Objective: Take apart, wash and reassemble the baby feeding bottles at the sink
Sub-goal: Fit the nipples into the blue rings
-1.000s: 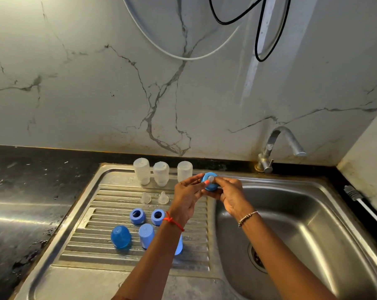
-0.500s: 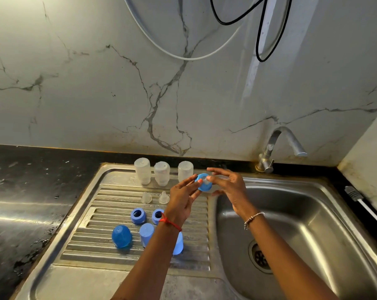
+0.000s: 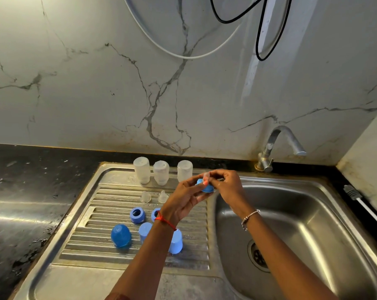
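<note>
Your left hand (image 3: pixel 183 202) pinches a blue ring (image 3: pixel 206 188) by its sides, fingers curled. Your right hand (image 3: pixel 226 187) nips the clear teat (image 3: pixel 206 176) poking out the top, so it looks like you're tugging it through to seat it. You've got the pair right at the drainboard (image 3: pixel 109 213) edge, beside the basin (image 3: pixel 302 213), so drips land on steel. Three bottles (image 3: pixel 161 172) stand upside down at 10 o'clock from the ring, probably draining. Two loose teats (image 3: pixel 145 197) sit at 8 o'clock, with two more rings (image 3: pixel 137 215) and three caps (image 3: pixel 121 236) down at 7, lined up for their turn.
</note>
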